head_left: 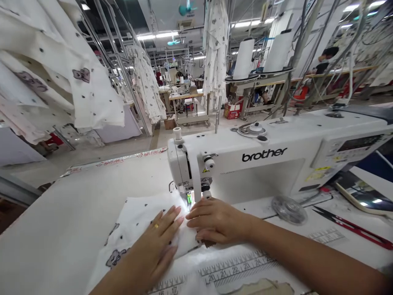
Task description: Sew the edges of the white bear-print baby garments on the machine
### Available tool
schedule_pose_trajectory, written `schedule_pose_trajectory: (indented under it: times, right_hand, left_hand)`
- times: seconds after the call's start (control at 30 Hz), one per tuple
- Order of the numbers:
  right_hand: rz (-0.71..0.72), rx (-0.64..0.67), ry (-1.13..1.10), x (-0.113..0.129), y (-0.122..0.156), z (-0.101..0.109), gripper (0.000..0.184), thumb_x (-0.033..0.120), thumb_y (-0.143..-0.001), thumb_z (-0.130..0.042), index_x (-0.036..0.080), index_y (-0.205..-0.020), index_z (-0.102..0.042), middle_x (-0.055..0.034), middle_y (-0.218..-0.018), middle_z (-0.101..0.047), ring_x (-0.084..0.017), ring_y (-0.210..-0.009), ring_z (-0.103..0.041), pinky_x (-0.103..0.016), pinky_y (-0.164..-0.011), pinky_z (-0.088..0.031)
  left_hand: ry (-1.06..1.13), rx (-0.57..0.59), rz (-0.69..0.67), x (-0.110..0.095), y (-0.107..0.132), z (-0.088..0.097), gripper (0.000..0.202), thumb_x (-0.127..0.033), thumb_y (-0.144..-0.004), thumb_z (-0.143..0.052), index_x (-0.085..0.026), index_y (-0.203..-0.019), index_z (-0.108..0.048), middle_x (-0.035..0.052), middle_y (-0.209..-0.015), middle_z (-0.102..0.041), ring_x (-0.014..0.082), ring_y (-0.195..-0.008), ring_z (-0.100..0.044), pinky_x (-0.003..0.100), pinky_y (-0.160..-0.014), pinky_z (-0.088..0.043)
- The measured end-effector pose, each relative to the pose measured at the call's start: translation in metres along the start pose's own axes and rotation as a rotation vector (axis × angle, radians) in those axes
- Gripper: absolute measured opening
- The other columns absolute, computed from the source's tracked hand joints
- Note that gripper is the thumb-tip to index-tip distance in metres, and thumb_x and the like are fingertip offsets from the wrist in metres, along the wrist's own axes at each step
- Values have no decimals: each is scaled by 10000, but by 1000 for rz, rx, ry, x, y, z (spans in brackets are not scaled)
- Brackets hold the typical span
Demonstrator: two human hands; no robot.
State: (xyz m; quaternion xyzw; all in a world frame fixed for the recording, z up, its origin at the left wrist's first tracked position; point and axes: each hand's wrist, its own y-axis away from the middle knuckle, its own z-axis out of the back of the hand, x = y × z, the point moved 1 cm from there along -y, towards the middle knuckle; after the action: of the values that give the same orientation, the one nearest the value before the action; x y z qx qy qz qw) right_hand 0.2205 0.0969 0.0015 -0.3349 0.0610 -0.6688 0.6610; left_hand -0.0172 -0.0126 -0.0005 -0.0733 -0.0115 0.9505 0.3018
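Observation:
A white fabric piece (135, 211) with dark dots and grey bear prints lies on the sewing table, its edge under the lit needle area of a white Brother sewing machine (227, 157). My left hand (156, 239), a ring on one finger, rests flat on this fabric with the fingers stretched toward the needle. Just right of the green-marked presser foot (189, 199) is my right hand (217, 221). Its fingers are bent and close together at the fabric's edge, and whatever lies under the fingertips is hidden.
Red-handled thread snips (353, 225), a clear round bobbin case (289, 209) and a phone-like dark screen (362, 190) lie at the right. A printed ruler strip (236, 268) runs along the front. Printed garments (61, 65) hang at the left; thread cones (244, 59) stand behind.

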Motion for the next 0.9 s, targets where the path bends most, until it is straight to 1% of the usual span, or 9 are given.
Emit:
schedule_pose_trajectory:
  times: [0.07, 0.13, 0.23, 0.3, 0.43, 0.6, 0.73, 0.9]
  right_hand:
    - [11, 79, 28, 0, 2, -1, 325, 378, -978, -548, 126, -1166, -629, -111, -1138, -677, -211, -1142, -565, -376, -1035, -398]
    - [14, 129, 38, 1, 3, 0, 311, 374, -978, -552, 129, -1155, -626, -98, -1111, -686, -200, -1147, -564, -371, -1058, -366]
    - [-7, 168, 47, 3, 4, 2, 290, 363, -988, -538, 140, -1156, -614, -84, -1101, -690, -186, -1142, -567, -365, -1065, -341]
    - [-20, 190, 71, 4, 4, 4, 300, 386, -994, -526, 146, -1154, -610, -81, -1099, -690, -186, -1131, -570, -368, -1064, -332]
    - [-49, 187, 181, 3, 5, 7, 318, 428, -1003, -498, 154, -1106, -621, -73, -1072, -693, -198, -1141, -549, -373, -1066, -308]
    - [-69, 156, 292, -2, 7, 11, 285, 401, -1011, -482, 158, -1048, -625, -55, -990, -696, -203, -1118, -542, -383, -1065, -278]
    - [-99, 166, 327, -4, 7, 13, 259, 400, -1003, -500, 172, -1040, -618, -44, -1011, -693, -194, -1110, -532, -383, -1095, -241]
    - [-133, 157, 336, -7, 7, 13, 237, 399, -990, -529, 181, -1020, -618, -21, -1016, -694, -190, -1063, -539, -369, -1094, -224]
  left_hand:
    - [-5, 9, -61, -2, -4, 2, 641, -181, -979, -396, -221, -1556, -121, 66, -1595, -230, 247, -1470, -214, 501, -1191, -248]
    - [4, 31, -100, -1, -8, 4, 627, -164, -980, -390, -245, -1552, -146, 45, -1569, -305, 227, -1451, -273, 485, -1192, -258]
    - [28, 30, -81, 2, -9, 3, 620, -167, -978, -400, -263, -1546, -174, 33, -1553, -343, 215, -1427, -332, 464, -1180, -304]
    - [42, 29, -62, 3, -10, 2, 616, -176, -976, -408, -271, -1543, -187, 36, -1555, -341, 220, -1423, -342, 476, -1174, -313]
    - [77, 55, -57, 5, -19, 3, 609, -182, -980, -397, -268, -1544, -182, 55, -1552, -348, 220, -1420, -348, 494, -1181, -291]
    - [102, 38, -85, 14, -35, 7, 600, -163, -975, -388, -276, -1537, -215, 53, -1548, -361, 227, -1414, -360, 477, -1182, -296]
    - [103, 9, -96, 22, -43, 7, 588, -160, -971, -393, -285, -1527, -250, 48, -1545, -370, 234, -1395, -391, 451, -1165, -338]
    - [80, 16, -128, 26, -48, 9, 599, -161, -974, -387, -284, -1535, -216, 59, -1541, -372, 233, -1383, -405, 437, -1149, -363]
